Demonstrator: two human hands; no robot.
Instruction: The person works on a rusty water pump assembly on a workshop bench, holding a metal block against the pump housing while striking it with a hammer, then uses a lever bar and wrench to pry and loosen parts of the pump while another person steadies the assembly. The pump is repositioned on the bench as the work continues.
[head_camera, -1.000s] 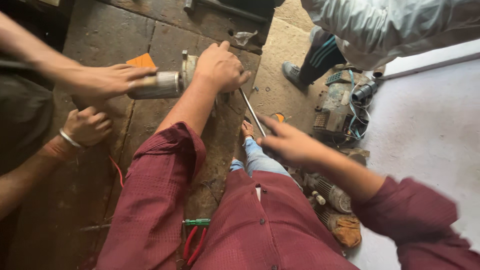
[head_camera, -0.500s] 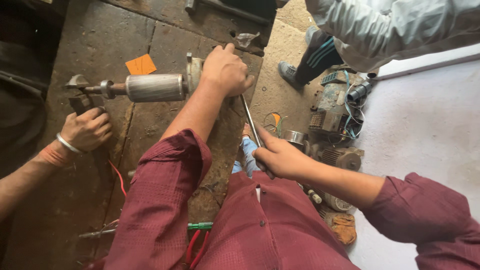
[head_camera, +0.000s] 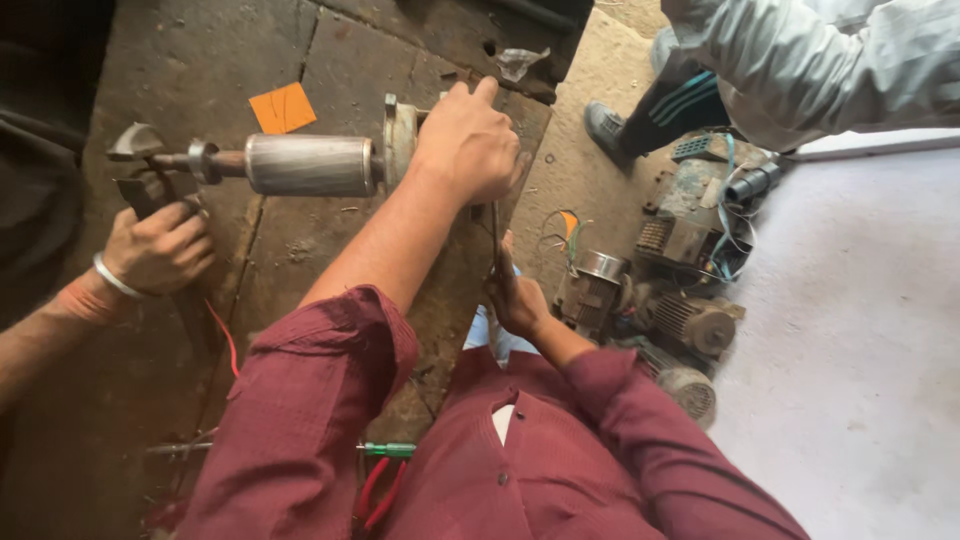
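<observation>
A grey metal rotor (head_camera: 310, 165) on a shaft lies across a dark workbench (head_camera: 200, 60). My left hand (head_camera: 468, 140) grips the round end plate at the rotor's right end. My right hand (head_camera: 515, 295) is closed around a thin metal rod (head_camera: 495, 235) that runs up toward the end plate at the bench's edge. Another person's hand (head_camera: 160, 248) at the left holds a dark tool (head_camera: 150, 190) against the shaft's left end, beside a small collar (head_camera: 200, 160).
An orange paper square (head_camera: 283, 107) lies on the bench behind the rotor. Several old motors and wires (head_camera: 690, 250) sit on the floor at the right. A second person's legs and shoe (head_camera: 610, 125) stand at the upper right. A green-handled tool (head_camera: 388, 450) lies near my lap.
The other person's upper hand has left the rotor, baring it. My right hand moved in from the right and closed on the rod below the end plate.
</observation>
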